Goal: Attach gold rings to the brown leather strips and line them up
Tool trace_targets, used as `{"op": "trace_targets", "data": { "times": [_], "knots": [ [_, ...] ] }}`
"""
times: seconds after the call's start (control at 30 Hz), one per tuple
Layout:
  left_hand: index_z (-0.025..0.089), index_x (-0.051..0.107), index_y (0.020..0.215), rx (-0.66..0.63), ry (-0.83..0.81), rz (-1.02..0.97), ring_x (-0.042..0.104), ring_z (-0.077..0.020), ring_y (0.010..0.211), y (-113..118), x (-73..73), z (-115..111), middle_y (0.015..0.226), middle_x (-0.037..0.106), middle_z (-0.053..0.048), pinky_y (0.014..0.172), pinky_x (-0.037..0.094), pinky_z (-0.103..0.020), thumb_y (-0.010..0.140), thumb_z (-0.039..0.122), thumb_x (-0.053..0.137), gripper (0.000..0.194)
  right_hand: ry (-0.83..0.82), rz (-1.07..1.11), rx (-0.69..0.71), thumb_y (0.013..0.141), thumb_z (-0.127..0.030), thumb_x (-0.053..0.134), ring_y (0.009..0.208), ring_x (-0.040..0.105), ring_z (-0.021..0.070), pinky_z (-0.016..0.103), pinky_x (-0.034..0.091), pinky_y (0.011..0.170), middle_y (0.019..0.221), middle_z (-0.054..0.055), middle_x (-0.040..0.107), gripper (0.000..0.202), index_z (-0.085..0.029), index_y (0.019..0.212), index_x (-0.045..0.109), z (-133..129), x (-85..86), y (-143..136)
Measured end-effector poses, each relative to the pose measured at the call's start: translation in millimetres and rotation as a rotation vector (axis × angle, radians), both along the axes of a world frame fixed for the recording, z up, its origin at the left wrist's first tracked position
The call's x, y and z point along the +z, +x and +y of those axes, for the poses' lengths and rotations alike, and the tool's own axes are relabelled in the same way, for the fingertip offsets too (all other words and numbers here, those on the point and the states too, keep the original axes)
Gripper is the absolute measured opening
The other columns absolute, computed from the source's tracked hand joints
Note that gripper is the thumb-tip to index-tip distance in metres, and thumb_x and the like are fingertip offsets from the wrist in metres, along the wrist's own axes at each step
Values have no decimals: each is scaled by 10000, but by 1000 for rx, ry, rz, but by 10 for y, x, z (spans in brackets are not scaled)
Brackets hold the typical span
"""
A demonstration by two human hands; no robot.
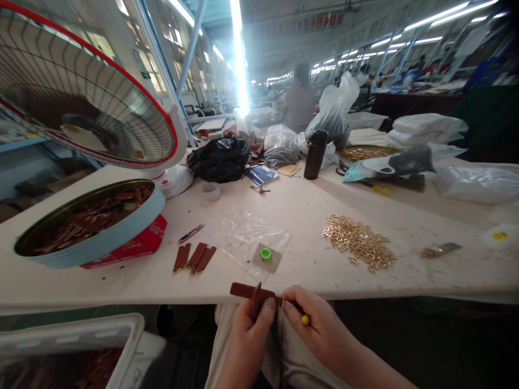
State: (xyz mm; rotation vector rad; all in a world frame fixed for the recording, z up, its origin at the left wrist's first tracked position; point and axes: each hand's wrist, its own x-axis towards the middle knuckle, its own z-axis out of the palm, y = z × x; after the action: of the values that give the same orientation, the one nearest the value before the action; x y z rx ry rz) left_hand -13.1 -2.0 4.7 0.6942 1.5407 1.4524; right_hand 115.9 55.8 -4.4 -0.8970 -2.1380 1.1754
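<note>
Above my lap, just off the table's front edge, my left hand grips brown leather straps, one lying crosswise and another standing up between thumb and fingers. My right hand is close beside it, thumb and forefinger pinched on a small gold ring at the straps' right end. A yellow knob shows between its fingers; what it belongs to is hidden. On the table lie more leather straps at the left and a pile of gold rings at the right.
A fan stands at the left behind a round tin of leather pieces. Thread snips, a plastic bag and a green cap lie mid-table. Farther back are a dark bottle and a black bag.
</note>
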Motion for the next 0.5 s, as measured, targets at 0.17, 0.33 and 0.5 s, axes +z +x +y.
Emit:
{"op": "trace_targets", "data": {
  "times": [0.17,0.33,0.5],
  "knots": [
    [169,655,821,-65,88,56,621,-216,771,-24,-51,-6,782,697,-60,741,480,-314,740,289,598,155,-53,12,26,887,-256,382,651,520,156,264,391,609,717,20,580,178,-190,784,511,-12,7,-19],
    [171,642,781,-84,66,262,601,-208,703,-37,-67,-59,707,664,-44,676,468,-294,759,264,555,129,-253,90,77,880,-360,405,617,465,142,241,376,563,641,-10,513,254,-180,741,517,21,30,-21],
    [180,657,783,11,132,416,597,-206,736,63,-10,-122,759,669,-39,698,451,-286,707,196,553,129,-270,118,16,862,-368,425,618,440,137,243,364,572,627,-21,476,269,-183,673,471,7,7,-60]
  ]
}}
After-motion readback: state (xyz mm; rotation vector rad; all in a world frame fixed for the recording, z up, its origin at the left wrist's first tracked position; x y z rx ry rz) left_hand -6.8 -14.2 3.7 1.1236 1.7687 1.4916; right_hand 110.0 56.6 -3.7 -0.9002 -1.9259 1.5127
